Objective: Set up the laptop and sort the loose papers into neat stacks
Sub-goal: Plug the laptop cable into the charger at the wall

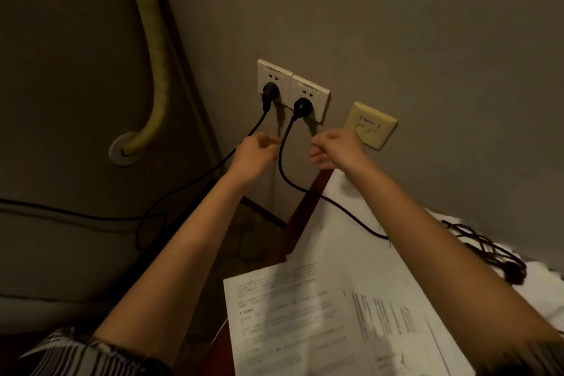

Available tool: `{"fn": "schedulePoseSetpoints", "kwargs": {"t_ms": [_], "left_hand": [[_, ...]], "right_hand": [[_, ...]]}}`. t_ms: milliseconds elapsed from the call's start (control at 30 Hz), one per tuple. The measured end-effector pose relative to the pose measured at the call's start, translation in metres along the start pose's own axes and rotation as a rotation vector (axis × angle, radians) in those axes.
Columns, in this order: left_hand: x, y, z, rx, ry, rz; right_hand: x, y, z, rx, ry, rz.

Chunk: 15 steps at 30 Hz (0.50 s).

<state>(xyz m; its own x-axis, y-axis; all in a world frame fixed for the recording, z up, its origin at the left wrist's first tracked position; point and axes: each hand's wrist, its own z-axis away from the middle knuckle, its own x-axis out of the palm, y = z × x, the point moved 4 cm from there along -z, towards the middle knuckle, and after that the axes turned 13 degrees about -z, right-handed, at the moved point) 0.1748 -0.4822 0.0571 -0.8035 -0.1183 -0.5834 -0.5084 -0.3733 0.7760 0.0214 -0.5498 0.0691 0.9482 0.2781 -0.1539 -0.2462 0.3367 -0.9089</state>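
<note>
Fingers of both hands, left hand (254,151) and right hand (334,148), hang loosely curled, holding nothing, either side of the cord (282,159) below its plug (302,106), seated in the socket (309,98). Papers (320,314) lie scattered on the desk; no laptop shows. A firm press on the plug would likely confirm it is seated.

Black round plug (302,106) is sitting in the right wall socket (309,97), its black cable (282,162) looping down between my hands, running across the white printed papers (320,314). Papers are lying loose and overlapping on the red-brown desk (300,217).
</note>
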Motion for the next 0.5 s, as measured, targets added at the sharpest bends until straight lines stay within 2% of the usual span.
{"fn": "schedulePoseSetpoints", "kwargs": {"t_ms": [100,200,400,500], "left_hand": [[0.004,-0.006,0.043,0.070,0.040,0.047],[0.015,-0.021,0.090,0.133,0.065,0.046],[0.050,-0.069,0.187,0.197,0.037,0.007],[0.067,-0.099,0.226,0.250,0.058,-0.041]], "right_hand": [[-0.008,0.016,0.041,-0.140,0.038,-0.071],[-0.009,0.046,0.086,-0.188,0.005,-0.117],[-0.013,0.125,0.177,-0.158,-0.134,0.077],[-0.015,0.161,0.214,-0.177,-0.144,0.242]]}}
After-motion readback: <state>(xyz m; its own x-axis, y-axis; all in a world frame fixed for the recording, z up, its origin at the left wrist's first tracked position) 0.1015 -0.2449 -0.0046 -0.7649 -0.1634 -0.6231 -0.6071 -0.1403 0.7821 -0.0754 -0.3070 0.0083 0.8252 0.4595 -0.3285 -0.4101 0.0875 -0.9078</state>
